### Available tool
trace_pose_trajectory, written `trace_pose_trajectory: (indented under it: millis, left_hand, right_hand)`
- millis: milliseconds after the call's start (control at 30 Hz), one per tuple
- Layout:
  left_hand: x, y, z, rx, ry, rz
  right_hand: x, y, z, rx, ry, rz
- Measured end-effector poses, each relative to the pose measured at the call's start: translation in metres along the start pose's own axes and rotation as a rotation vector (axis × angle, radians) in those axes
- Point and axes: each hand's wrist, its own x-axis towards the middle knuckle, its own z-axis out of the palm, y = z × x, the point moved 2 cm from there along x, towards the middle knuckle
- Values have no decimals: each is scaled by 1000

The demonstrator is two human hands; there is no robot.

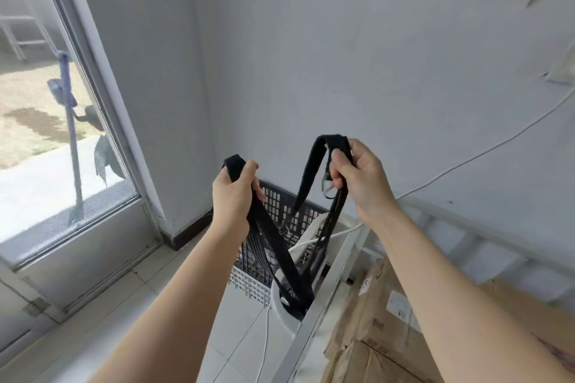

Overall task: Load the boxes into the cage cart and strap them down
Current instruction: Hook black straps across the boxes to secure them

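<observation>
A black webbing strap (281,246) hangs between both raised hands. My left hand (235,196) grips one folded end of it. My right hand (361,177) grips the other bunched end, where a small metal buckle dangles below the fingers. The strap's loops drop down into a white round bucket (281,305) on the floor. At the lower right stands the white metal cage cart (329,286). Brown cardboard boxes (379,326) sit inside it, partly hidden by my right forearm.
A black and white plastic mesh basket (277,205) stands in the wall corner behind the bucket. A white cable (466,162) runs along the wall and down past the cart. A glass door (62,140) is on the left, tiled floor below it.
</observation>
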Motion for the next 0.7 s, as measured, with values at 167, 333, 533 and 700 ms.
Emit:
trace_pose_trajectory:
  millis: [167,333,533,700]
  left_hand:
    - [-5,-5,-6,120,36,41]
    - [-4,-6,-17,352,77,126]
    - [1,-4,-40,444,221,198]
    - [7,19,-49,316,301,254]
  right_hand:
    - [8,-44,-4,-3,102,-195]
    - [7,-68,-8,-24,147,-325]
    - [6,-70,-12,-81,217,-369]
    - [5,-62,-12,-130,271,-367]
